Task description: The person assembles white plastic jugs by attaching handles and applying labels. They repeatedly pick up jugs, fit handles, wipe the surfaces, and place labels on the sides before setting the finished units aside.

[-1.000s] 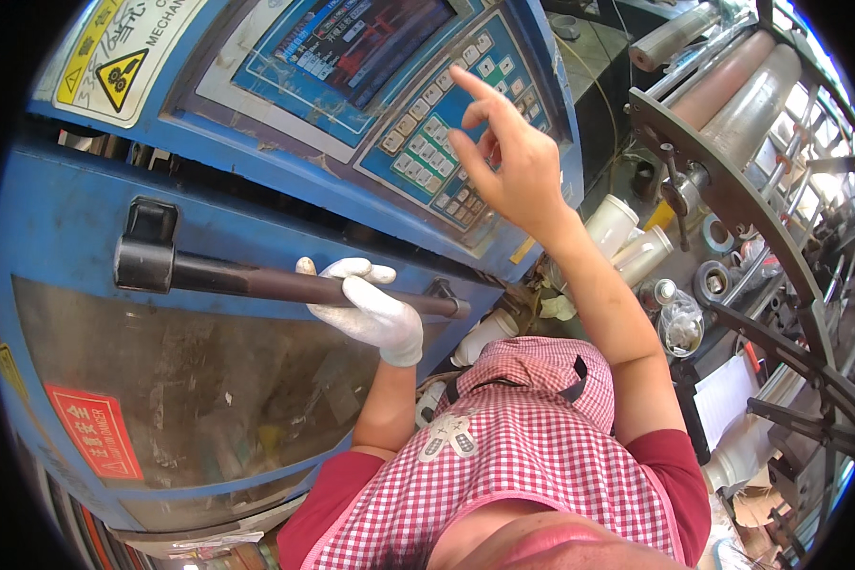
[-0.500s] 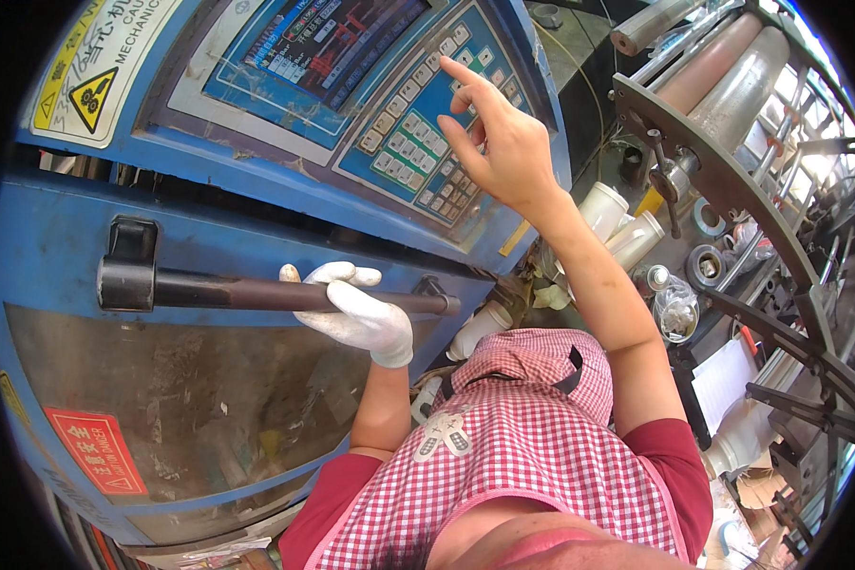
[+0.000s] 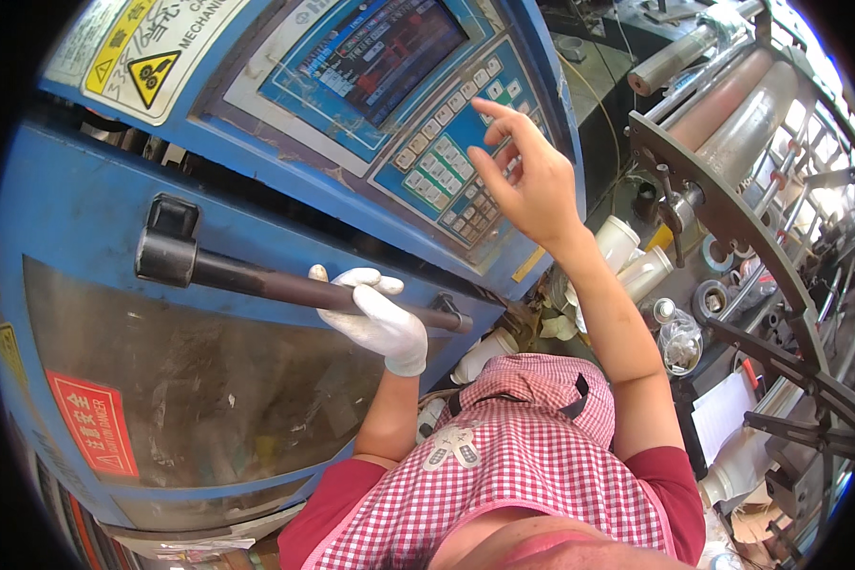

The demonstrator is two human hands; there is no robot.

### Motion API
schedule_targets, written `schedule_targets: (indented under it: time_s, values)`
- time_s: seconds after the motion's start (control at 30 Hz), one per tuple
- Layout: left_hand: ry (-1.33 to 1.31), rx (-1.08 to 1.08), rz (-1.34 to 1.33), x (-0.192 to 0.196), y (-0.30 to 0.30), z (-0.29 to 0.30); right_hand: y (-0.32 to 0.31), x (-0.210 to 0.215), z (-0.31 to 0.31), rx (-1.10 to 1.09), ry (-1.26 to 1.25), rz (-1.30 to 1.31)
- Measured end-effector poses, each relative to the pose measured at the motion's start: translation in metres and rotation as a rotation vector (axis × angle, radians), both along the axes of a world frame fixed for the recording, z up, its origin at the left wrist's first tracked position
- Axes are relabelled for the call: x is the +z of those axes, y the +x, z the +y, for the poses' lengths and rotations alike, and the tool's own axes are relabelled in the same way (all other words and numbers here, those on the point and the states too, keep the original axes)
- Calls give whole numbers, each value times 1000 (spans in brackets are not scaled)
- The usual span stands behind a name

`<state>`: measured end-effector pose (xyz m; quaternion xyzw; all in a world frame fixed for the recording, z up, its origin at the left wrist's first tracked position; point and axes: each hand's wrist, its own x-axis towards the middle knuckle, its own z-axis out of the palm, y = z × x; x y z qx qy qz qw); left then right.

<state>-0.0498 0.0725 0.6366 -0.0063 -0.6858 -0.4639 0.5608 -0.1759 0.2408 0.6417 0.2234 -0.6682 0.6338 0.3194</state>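
Observation:
My left hand [image 3: 382,323], in a white glove, wraps round the black bar handle [image 3: 256,281] on the blue machine door [image 3: 199,380]. Its thumb lies in front of the bar, with fingertips showing above. My right hand [image 3: 534,176] is bare, held over the control panel's keypad [image 3: 444,169] with fingers apart and nothing in them. The index finger reaches toward the upper row of keys; whether it touches one I cannot tell. Part of the keypad is hidden behind this hand. Above and left of the keys, a lit screen [image 3: 389,57] shows coloured graphics.
A dark steel frame with rollers [image 3: 746,109] stands at the right. White bottles [image 3: 617,242], tape rolls [image 3: 710,298] and a bagged container [image 3: 680,344] sit beside it. Papers [image 3: 722,418] lie lower right. Warning labels [image 3: 92,423] mark the machine.
The whole view has shifted, so the machine sits lower and farther right. My right index fingertip has drawn back slightly from the upper keys. The left hand keeps its place on the handle.

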Motion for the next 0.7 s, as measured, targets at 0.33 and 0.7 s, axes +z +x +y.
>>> schedule_targets:
  time_s: [0.33,0.7]
  values:
    - [-43,-18,28,-5,-2,-4,6,-16,-14,-21,-121,119]
    - [34,-71,3,-3,2,-2,13,-14,-9,-24,-107,90]
